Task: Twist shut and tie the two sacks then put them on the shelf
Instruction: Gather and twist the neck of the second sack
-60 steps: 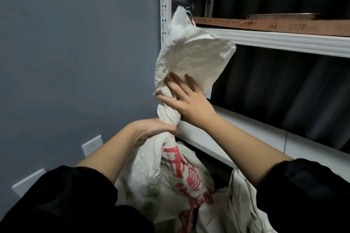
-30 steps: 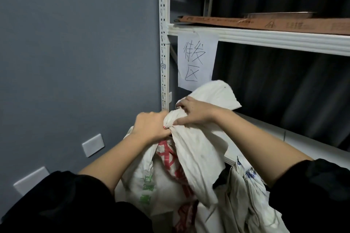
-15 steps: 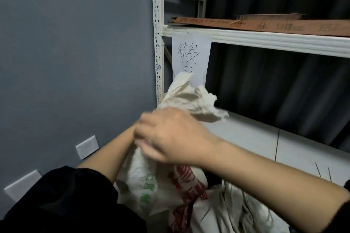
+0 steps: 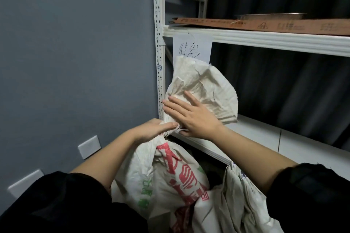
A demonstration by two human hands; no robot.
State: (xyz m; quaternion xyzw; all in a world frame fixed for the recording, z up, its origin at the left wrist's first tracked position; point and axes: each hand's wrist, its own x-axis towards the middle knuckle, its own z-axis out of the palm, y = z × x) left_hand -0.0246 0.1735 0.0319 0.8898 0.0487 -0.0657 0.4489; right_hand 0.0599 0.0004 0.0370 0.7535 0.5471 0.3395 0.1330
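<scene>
A white woven sack with red and green print stands low in front of me. Its neck is gathered and twisted, and the loose top fans upward against the shelf post. My left hand is clenched around the twisted neck. My right hand rests just above it, fingers spread over the loose top, thumb under the cloth. A second white sack slumps at the lower right, its mouth loose. The white metal shelf runs behind the sacks at hand height.
A perforated white upright stands against the grey wall. The upper shelf beam carries flat cardboard and a handwritten paper label. Two white wall plates sit low on the left. Dark corrugated panelling backs the shelves.
The sack's loose top was folded down over the neck, then stood upright again. My right hand swept around the neck and now lies flat on the top; my left hand kept its grip.
</scene>
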